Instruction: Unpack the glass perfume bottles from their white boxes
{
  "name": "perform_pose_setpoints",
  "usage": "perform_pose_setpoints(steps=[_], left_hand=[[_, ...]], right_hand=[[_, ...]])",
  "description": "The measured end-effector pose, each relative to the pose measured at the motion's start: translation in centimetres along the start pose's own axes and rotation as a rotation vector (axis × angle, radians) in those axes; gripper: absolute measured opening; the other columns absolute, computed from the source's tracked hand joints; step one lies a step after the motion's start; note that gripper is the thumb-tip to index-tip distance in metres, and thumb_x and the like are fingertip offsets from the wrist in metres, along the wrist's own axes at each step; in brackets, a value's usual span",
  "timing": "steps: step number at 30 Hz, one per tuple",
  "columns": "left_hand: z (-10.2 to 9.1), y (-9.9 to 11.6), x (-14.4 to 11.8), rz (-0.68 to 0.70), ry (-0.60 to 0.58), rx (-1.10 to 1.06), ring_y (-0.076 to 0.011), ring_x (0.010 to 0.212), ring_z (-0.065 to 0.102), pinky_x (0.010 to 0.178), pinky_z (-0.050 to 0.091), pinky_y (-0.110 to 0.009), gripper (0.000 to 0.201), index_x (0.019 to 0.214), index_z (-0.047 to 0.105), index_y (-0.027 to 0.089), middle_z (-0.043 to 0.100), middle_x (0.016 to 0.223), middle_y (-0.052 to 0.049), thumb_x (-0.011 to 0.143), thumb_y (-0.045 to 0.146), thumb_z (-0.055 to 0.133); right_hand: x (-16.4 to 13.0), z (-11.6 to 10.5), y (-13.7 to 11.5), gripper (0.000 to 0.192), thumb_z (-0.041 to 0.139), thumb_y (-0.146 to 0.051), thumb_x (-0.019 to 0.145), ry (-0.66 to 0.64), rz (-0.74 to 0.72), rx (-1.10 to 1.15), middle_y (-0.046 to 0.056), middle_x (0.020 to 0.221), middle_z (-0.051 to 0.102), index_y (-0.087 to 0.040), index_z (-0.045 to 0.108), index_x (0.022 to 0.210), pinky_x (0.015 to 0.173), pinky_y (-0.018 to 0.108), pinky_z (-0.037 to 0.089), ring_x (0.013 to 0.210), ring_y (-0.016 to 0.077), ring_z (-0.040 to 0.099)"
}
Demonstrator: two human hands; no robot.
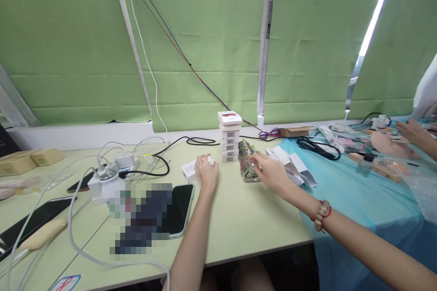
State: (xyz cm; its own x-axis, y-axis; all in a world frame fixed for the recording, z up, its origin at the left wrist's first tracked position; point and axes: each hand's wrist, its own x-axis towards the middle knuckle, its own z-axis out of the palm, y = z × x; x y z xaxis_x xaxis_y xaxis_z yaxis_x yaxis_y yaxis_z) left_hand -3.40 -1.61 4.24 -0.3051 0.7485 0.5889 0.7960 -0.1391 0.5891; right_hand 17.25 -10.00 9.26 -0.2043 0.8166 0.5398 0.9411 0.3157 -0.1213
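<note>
Desk: I see a long pale yellow-green tabletop in front of green window blinds; a light blue plastic sheet covers its right part.
Phones: a dark smartphone in a pale case lies screen-up near my left forearm; another black phone lies at the far left among white charging cables.
Box stack: a tower of small white barcode-labelled cartons stands upright between my two hands.
Left hand: my left hand rests curled over a small white carton lying flat on the desk, just left of the stack.
Right hand: my right hand has its fingers closed on a cluster of small clear glass vials with patterned contents, just right of the stack, by the edge of the blue sheet.
Flat cartons: unfolded white box blanks lie just behind my right hand.
Neighbour: another person's hands work at the far right, well apart from mine.
</note>
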Motion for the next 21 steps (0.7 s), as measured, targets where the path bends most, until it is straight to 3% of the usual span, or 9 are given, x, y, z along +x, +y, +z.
perform_pose_setpoints(steps=[3, 7, 10, 15, 18, 21], left_hand=[[0.0, -0.8, -0.2, -0.04, -0.064, 0.318, -0.037, 0.13, 0.028, 0.103, 0.025, -0.049, 0.052, 0.122, 0.048, 0.007, 0.04, 0.134, -0.023, 0.075, 0.028, 0.05], [-0.3, -0.2, -0.7, 0.047, -0.244, 0.529, -0.0357, 0.115, 0.044, 0.094, 0.031, -0.046, 0.044, 0.113, 0.053, 0.007, 0.052, 0.118, -0.023, 0.074, 0.027, 0.048], [-0.8, 0.5, -0.6, 0.067, -0.264, 0.546, -0.0338, 0.113, 0.045, 0.093, 0.032, -0.042, 0.05, 0.117, 0.05, 0.01, 0.053, 0.115, -0.02, 0.072, 0.033, 0.053], [-1.6, 0.2, 0.0, -0.04, -0.401, 0.542, -0.0388, 0.133, 0.02, 0.104, 0.017, -0.047, 0.085, 0.131, 0.035, 0.009, 0.036, 0.136, -0.024, 0.063, 0.053, 0.06], [-1.9, 0.4, 0.0, -0.032, -0.452, 0.52, -0.0364, 0.127, 0.03, 0.104, 0.018, -0.051, 0.084, 0.125, 0.04, 0.008, 0.041, 0.131, -0.023, 0.058, 0.055, 0.063], [-2.0, 1.5, -0.5, -0.029, -0.431, 0.457, -0.0359, 0.119, 0.038, 0.102, 0.023, -0.05, 0.083, 0.111, 0.049, 0.008, 0.046, 0.122, -0.023, 0.05, 0.062, 0.065]], right_hand=[[-0.2, 0.4, -1.7, 0.022, 0.04, -0.019, 0.087, 0.086, -0.184, 0.056, 0.0, 0.098, 0.066, -0.023, 0.061, 0.095, 0.053, 0.024, 0.03, 0.065, 0.0099, 0.059], [0.1, 1.7, -2.9, 0.018, 0.044, -0.019, 0.084, 0.117, -0.304, 0.112, -0.001, 0.089, 0.066, -0.021, 0.061, 0.089, 0.049, 0.023, 0.027, 0.062, 0.0087, 0.057], [0.3, 2.3, -3.1, 0.017, 0.046, -0.017, 0.083, 0.104, -0.326, 0.166, -0.001, 0.087, 0.067, -0.021, 0.061, 0.087, 0.049, 0.022, 0.026, 0.061, 0.008, 0.056], [0.3, 2.1, -3.0, 0.016, 0.047, -0.015, 0.081, 0.074, -0.339, 0.234, -0.002, 0.086, 0.068, -0.02, 0.061, 0.085, 0.049, 0.021, 0.026, 0.055, 0.0066, 0.053], [0.3, 1.3, -2.9, 0.017, 0.046, -0.016, 0.081, 0.078, -0.319, 0.26, -0.001, 0.085, 0.068, -0.02, 0.062, 0.085, 0.049, 0.021, 0.027, 0.052, 0.0064, 0.051], [0.8, 0.3, -2.4, 0.016, 0.048, -0.017, 0.08, 0.057, -0.225, 0.332, -0.001, 0.084, 0.068, -0.021, 0.062, 0.085, 0.051, 0.021, 0.031, 0.053, 0.0072, 0.052]])
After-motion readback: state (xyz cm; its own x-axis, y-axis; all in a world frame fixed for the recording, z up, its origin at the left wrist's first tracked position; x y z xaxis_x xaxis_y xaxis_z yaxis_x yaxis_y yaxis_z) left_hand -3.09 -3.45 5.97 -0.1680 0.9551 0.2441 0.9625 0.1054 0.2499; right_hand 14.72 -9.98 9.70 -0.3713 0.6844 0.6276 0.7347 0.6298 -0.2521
